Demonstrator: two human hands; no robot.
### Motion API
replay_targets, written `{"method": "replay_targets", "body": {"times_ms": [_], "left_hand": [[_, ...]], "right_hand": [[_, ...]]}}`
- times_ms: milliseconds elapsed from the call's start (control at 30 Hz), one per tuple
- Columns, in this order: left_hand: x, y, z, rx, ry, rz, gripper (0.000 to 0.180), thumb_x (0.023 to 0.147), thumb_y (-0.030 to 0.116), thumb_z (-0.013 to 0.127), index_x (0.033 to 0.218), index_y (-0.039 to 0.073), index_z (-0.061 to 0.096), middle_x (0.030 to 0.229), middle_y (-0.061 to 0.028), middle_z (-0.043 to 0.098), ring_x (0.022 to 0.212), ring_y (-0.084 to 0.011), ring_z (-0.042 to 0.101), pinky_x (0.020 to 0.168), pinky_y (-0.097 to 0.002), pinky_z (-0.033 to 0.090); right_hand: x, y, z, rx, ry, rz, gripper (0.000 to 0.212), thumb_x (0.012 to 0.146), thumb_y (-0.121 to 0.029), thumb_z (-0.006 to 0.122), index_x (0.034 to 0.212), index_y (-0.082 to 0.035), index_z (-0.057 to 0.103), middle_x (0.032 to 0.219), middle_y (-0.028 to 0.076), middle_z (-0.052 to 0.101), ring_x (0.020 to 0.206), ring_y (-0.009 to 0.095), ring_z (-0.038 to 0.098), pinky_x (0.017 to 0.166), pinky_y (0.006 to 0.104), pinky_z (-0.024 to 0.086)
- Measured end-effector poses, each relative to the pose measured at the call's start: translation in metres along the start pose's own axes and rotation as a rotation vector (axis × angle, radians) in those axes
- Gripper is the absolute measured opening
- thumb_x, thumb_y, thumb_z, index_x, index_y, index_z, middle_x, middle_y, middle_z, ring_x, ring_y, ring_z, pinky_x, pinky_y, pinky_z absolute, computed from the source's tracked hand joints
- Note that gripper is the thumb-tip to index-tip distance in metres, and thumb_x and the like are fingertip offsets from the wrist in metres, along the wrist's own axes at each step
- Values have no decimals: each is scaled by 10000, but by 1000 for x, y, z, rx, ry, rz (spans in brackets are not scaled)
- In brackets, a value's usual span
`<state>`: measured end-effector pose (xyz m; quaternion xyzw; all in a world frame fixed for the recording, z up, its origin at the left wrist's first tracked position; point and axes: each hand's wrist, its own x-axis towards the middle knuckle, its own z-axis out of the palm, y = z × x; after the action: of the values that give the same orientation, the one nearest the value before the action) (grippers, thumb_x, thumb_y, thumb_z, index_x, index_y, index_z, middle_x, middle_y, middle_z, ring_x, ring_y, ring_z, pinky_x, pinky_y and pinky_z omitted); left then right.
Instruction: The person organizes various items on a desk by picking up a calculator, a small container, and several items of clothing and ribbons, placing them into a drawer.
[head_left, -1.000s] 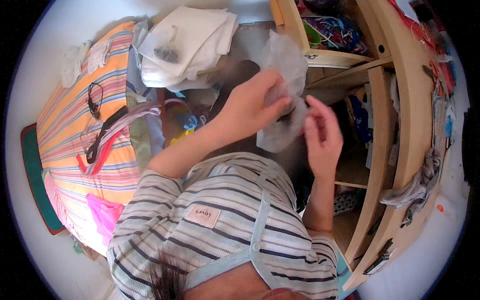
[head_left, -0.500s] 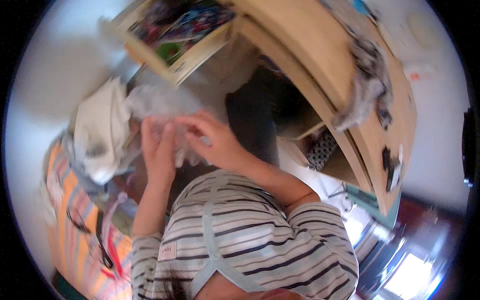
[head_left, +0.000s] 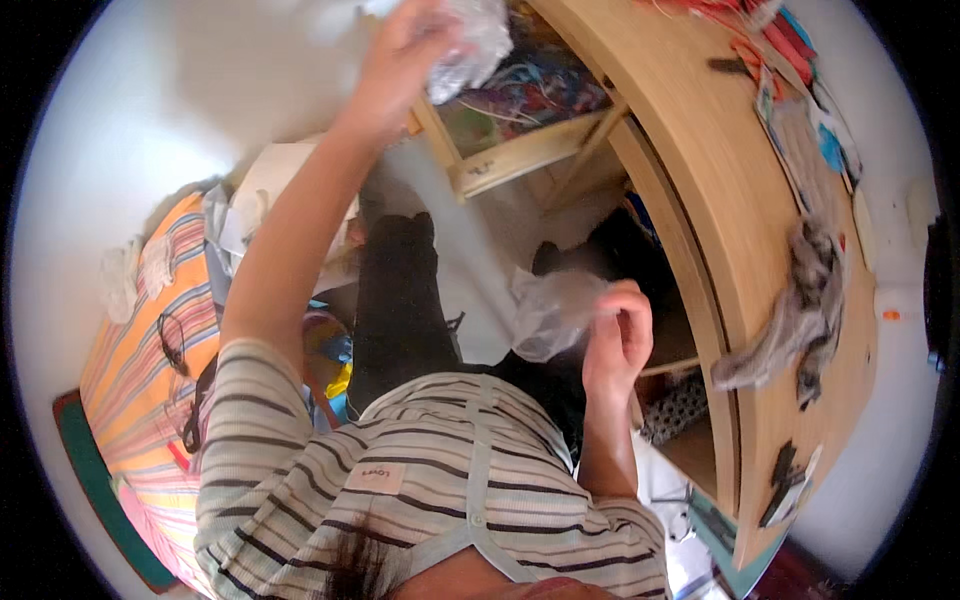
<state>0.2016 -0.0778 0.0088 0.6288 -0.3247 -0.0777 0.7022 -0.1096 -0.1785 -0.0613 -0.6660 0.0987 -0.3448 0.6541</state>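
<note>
Stretched out to the far side, my left hand (head_left: 408, 48) grips a crumpled clear plastic bundle (head_left: 475, 45) over the near-left corner of an open wooden drawer (head_left: 535, 155). The bundle glints, and what is inside it, if anything, cannot be made out. Nearer my body on the right, my right hand (head_left: 620, 335) pinches a thin clear plastic bag (head_left: 550, 315) between thumb and fingers. This bag hangs out to the left of the hand, above my dark-trousered legs. Tangled colourful small items (head_left: 540, 90) fill the drawer.
The wooden desk (head_left: 700, 190) on the right carries a grey crumpled cloth (head_left: 805, 270) and other clutter. Below it is an open compartment with a dark patterned item (head_left: 675, 410). On the left, an orange striped cover (head_left: 150, 340) bears cables, beside white fabric (head_left: 275, 180).
My hands were close together on blurred clear plastic and are now apart. The left has moved away to the drawer with the bundle, the right rightward with the bag. The view has shifted.
</note>
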Motion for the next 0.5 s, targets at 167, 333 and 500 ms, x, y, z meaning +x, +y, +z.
{"method": "replay_targets", "body": {"times_ms": [167,333,500], "left_hand": [[45,-55,5,-327,-94,-246,160,827,69,543,976,20,507,980,-93,568,957,-262,586,847,-345,451],[79,-99,11,-617,-102,-451,97,795,4,484,891,7,499,942,-118,528,920,-304,574,835,-403,478],[85,-120,16,-659,-58,-526,74,790,4,457,852,6,496,878,-97,492,898,-271,537,818,-397,489]], "right_hand": [[3,12,-8,35,19,71,134,784,56,502,881,-30,537,883,55,470,810,130,439,720,229,358],[13,23,-16,115,53,164,115,791,40,514,872,-40,532,866,48,461,795,125,434,730,230,358],[25,33,-16,115,62,223,83,803,15,518,862,-42,529,856,45,463,788,124,435,734,231,357]]}}
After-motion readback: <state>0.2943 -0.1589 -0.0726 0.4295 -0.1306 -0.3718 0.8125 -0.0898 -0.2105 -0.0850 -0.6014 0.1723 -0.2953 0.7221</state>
